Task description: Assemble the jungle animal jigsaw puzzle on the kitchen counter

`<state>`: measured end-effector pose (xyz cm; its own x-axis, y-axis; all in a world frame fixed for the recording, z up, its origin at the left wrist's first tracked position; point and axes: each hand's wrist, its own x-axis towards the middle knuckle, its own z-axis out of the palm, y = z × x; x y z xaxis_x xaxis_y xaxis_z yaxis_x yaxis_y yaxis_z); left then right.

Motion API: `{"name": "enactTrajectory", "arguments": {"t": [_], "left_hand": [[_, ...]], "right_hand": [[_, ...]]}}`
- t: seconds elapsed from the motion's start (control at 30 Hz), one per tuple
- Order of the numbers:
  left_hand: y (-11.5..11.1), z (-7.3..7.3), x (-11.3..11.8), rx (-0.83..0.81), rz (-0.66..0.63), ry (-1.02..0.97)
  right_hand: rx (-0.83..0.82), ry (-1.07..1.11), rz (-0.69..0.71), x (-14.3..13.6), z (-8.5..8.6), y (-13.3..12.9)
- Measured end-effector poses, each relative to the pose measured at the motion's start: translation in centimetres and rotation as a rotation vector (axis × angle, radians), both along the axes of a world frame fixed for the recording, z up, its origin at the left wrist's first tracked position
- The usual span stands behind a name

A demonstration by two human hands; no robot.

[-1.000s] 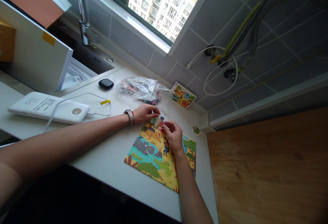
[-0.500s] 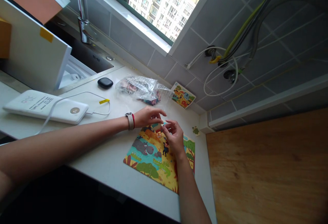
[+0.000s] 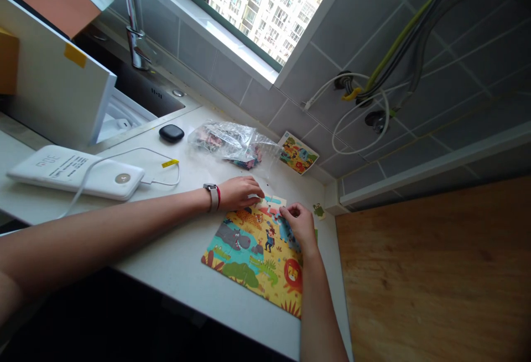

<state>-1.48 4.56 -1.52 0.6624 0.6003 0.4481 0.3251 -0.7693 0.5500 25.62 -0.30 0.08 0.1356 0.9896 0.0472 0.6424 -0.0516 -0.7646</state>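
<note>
A colourful jigsaw puzzle with a hippo, a lion and crocodiles lies on the white counter. My left hand rests at its upper left edge, fingers curled together; what they hold, if anything, is hidden. My right hand is over the upper right part, thumb and forefinger pinched near the surface; nothing can be made out between them. A loose green puzzle piece lies on the counter to the right. The picture card leans against the tiled wall behind.
A clear plastic bag of pieces lies behind the puzzle. On the left are a black oval case and a white power bank with its cable. The sink is beyond, and a wooden board stands at the right.
My right hand has moved right, away from my left hand, uncovering the puzzle's middle and the lion. My left hand has drawn slightly down and its fingers have curled in.
</note>
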Motion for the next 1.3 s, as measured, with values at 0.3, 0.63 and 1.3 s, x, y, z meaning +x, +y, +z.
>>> {"name": "enactTrajectory", "arguments": {"t": [0.3, 0.63, 1.3], "left_hand": [[0.2, -0.6, 0.0, 0.025, -0.032, -0.01], [0.6, -1.2, 0.0, 0.058, -0.051, -0.037], [0.4, -0.6, -0.1, 0.05, -0.044, -0.036]], "right_hand": [[-0.039, -0.085, 0.075, -1.1, 0.9, -0.7], [0.249, 0.03, -0.117, -0.6, 0.9, -0.1], [-0.069, 0.956, -0.044, -3.5, -0.1, -0.2]]}}
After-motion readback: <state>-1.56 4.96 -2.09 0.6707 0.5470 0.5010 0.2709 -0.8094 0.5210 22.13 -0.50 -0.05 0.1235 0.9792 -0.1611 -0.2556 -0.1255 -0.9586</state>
